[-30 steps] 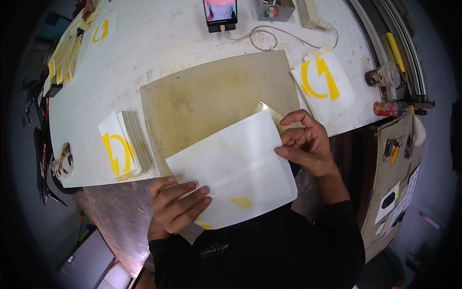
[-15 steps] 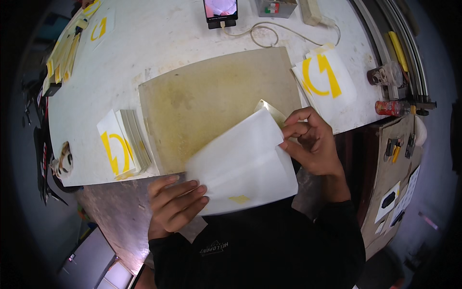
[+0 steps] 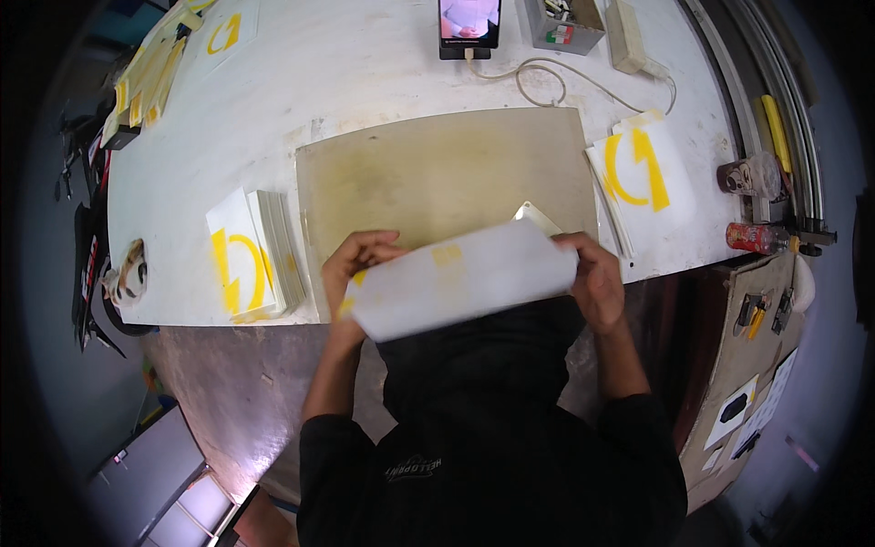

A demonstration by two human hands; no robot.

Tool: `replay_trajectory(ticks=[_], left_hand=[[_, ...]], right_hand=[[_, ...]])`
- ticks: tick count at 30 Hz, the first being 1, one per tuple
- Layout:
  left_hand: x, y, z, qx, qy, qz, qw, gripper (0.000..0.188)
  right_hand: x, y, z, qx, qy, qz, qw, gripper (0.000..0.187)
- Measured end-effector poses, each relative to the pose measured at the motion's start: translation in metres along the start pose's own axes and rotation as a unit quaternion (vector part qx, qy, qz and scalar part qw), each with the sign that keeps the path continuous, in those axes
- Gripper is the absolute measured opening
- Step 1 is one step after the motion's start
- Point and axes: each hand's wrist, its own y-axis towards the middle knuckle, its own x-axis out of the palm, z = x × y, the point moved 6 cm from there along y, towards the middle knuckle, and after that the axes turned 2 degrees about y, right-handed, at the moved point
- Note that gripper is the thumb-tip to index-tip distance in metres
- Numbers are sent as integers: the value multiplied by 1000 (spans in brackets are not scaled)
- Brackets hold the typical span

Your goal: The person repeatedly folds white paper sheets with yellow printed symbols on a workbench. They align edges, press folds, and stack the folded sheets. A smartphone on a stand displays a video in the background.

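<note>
A white sheet [image 3: 465, 283] with faint yellow patches is held up over the near edge of the worktable, slightly blurred by motion. My left hand [image 3: 355, 273] grips its left end, fingers closed behind the edge. At the opposite end my right hand [image 3: 597, 283] pinches the sheet's corner. Behind the sheet, a pale flat piece with a small hole in its corner [image 3: 538, 217] pokes out, mostly hidden. Beneath lies a beige board [image 3: 437, 173] stained yellow.
Left of the board stands a stack of white sheets with yellow print [image 3: 244, 264]; printed sheets [image 3: 643, 164] lie to the right. A phone [image 3: 469, 25], a cable [image 3: 538, 68] and a grey box [image 3: 567, 32] sit at the back. A red-labelled bottle [image 3: 755, 238] rests by the right edge.
The sheet has swung up and tilted, its yellow patches now facing up more. My left hand has moved up and right to its left end; my right hand has lowered slightly.
</note>
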Motion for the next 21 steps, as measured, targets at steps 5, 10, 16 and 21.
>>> replay_trajectory(ticks=[5, 10, 16, 21], left_hand=[[7, 26, -27, -49, 69, -3, 996, 36], [-1, 23, -38, 35, -4, 103, 994, 39], [-11, 2, -43, 23, -15, 112, 993, 47], [17, 3, -42, -67, -93, 70, 991, 46]], right_hand=[[-1, -2, 56, 197, -101, 4, 975, 30], [-6, 11, 63, 229, 125, 102, 960, 30], [-1, 25, 70, 275, 132, 107, 946, 35], [1, 29, 75, 287, 150, 128, 937, 41]])
